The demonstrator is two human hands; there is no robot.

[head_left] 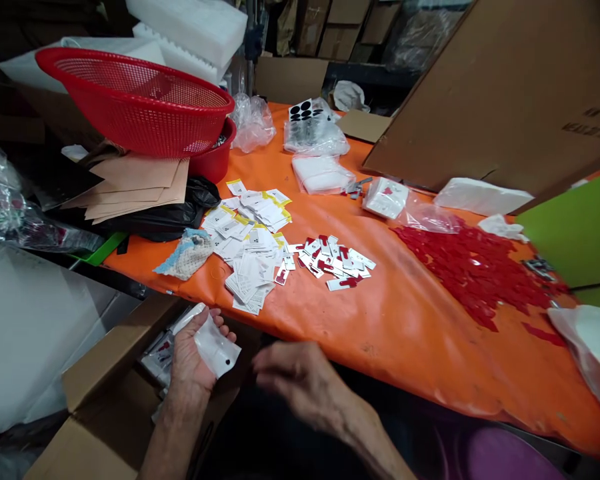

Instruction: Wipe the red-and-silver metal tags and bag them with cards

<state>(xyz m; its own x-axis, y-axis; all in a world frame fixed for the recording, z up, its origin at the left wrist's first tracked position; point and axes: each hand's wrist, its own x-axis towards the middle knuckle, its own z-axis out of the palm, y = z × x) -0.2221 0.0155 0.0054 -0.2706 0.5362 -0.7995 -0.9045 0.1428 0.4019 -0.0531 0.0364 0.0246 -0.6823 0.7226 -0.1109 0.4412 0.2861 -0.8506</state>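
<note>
My left hand [193, 357] is closed round a small white plastic bag [214, 343] with a round hole, held below the near edge of the orange table [405, 320] and over an open cardboard box [110, 393]. My right hand [300, 380] hovers just right of the bag, blurred, its fingers curled; nothing shows in it. On the table beyond lie a heap of small white packets and cards [247, 243], some with yellow tops, and a cluster of white cards with red pieces [333, 260].
A spread of red plastic pieces [475, 270] covers the right side. Red baskets [140, 100] stand at the back left over brown paper sheets [135, 187] and a black bag. Clear bags, a mesh cloth [187, 253], cardboard sheets [505, 87] and a green board [575, 233] surround them.
</note>
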